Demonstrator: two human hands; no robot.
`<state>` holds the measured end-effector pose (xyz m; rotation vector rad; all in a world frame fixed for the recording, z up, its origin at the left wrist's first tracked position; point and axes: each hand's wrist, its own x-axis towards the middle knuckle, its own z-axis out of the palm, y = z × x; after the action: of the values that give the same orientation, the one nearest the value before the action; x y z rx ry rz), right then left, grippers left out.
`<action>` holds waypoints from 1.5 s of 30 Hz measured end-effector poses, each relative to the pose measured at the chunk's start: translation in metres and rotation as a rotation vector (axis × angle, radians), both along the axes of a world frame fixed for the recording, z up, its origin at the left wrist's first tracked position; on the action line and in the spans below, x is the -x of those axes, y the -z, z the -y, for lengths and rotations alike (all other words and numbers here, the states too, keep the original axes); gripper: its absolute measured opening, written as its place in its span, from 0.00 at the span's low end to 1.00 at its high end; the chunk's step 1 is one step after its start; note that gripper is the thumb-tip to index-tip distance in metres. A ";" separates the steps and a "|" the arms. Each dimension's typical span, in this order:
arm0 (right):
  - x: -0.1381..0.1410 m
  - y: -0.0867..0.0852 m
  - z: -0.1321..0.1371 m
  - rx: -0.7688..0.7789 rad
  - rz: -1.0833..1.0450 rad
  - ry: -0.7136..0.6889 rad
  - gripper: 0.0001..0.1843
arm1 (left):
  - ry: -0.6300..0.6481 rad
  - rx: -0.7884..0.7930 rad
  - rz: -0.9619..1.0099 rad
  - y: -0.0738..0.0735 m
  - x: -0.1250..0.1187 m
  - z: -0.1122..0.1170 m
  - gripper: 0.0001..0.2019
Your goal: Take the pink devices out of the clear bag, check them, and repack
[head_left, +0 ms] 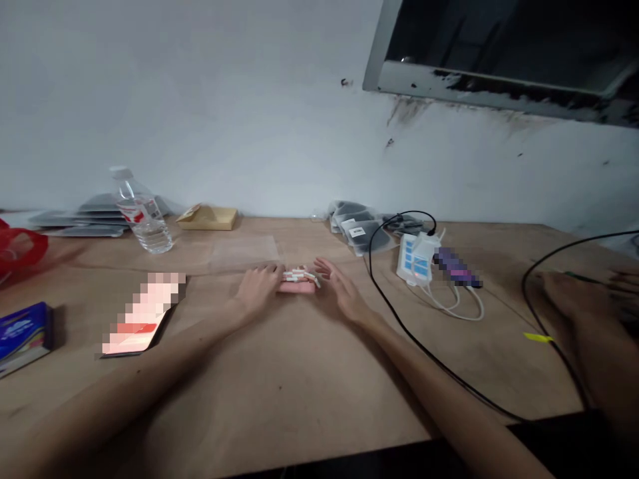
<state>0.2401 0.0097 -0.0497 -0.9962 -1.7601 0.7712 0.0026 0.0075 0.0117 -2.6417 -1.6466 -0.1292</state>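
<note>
A flat pink block point(297, 287) lies on the brown table point(299, 372), with several small white pieces point(298, 273) piled on top of it. My left hand point(257, 287) rests on the table against the block's left end, fingers curled at the white pieces. At the block's right end my right hand point(339, 287) stands on its edge, fingers stretched out and slightly apart, cupping the pile. Neither hand lifts anything that I can make out.
A water bottle point(142, 211), a small cardboard tray point(207, 217) and grey pouches point(357, 226) stand along the wall. A white charger point(415, 258) with cables point(399, 319) lies right of my hands. A phone point(142, 314) and a blue book point(22, 332) lie left. Another person's arm point(589, 319) rests far right.
</note>
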 end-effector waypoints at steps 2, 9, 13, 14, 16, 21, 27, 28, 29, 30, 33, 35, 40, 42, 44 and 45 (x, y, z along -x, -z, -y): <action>-0.003 0.004 0.007 -0.055 0.144 -0.031 0.35 | -0.003 0.008 -0.048 0.007 -0.004 0.001 0.14; 0.004 -0.007 0.010 -0.152 0.335 -0.185 0.25 | 0.015 -0.014 -0.019 0.021 -0.004 -0.001 0.12; 0.004 -0.013 0.013 -0.154 0.332 -0.241 0.25 | 0.103 -0.069 0.065 0.032 0.000 -0.005 0.27; 0.004 -0.014 0.013 -0.153 0.338 -0.244 0.26 | 0.129 -0.083 0.087 0.035 0.001 -0.006 0.31; 0.004 -0.016 0.014 -0.152 0.352 -0.243 0.29 | 0.189 -0.104 0.119 0.039 0.003 -0.006 0.37; 0.000 -0.009 0.013 -0.123 0.445 -0.202 0.38 | 0.327 -0.125 0.152 0.039 0.006 0.003 0.36; -0.004 0.003 0.010 -0.139 0.522 -0.179 0.45 | 0.297 -0.077 0.118 0.035 0.017 0.002 0.26; -0.005 0.004 0.009 -0.141 0.524 -0.179 0.44 | 0.279 -0.076 0.109 0.037 0.020 0.000 0.27; -0.004 0.004 0.009 -0.144 0.523 -0.176 0.43 | 0.264 -0.071 0.109 0.038 0.023 -0.002 0.28; -0.004 0.005 0.008 -0.148 0.518 -0.171 0.41 | 0.255 -0.063 0.119 0.040 0.025 -0.004 0.29; -0.002 0.005 0.006 -0.165 0.495 -0.154 0.37 | 0.260 -0.057 0.191 0.047 0.025 -0.004 0.29; -0.001 0.005 0.003 -0.172 0.494 -0.136 0.38 | 0.241 -0.086 0.230 0.051 0.020 0.000 0.28; 0.004 0.001 -0.003 -0.211 0.540 -0.140 0.39 | 0.154 -0.147 0.256 0.052 0.006 0.009 0.26; 0.006 -0.001 -0.002 -0.238 0.556 -0.130 0.36 | 0.139 -0.147 0.269 0.053 0.004 0.009 0.26; 0.007 -0.003 -0.001 -0.252 0.565 -0.110 0.33 | 0.138 -0.132 0.283 0.054 0.005 0.007 0.25; 0.007 -0.003 0.000 -0.255 0.566 -0.103 0.32 | 0.141 -0.120 0.289 0.053 0.006 0.006 0.25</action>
<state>0.2333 0.0099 -0.0466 -1.0153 -2.3404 0.3207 -0.0035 0.0011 -0.0416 -2.7471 -1.4610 -0.6187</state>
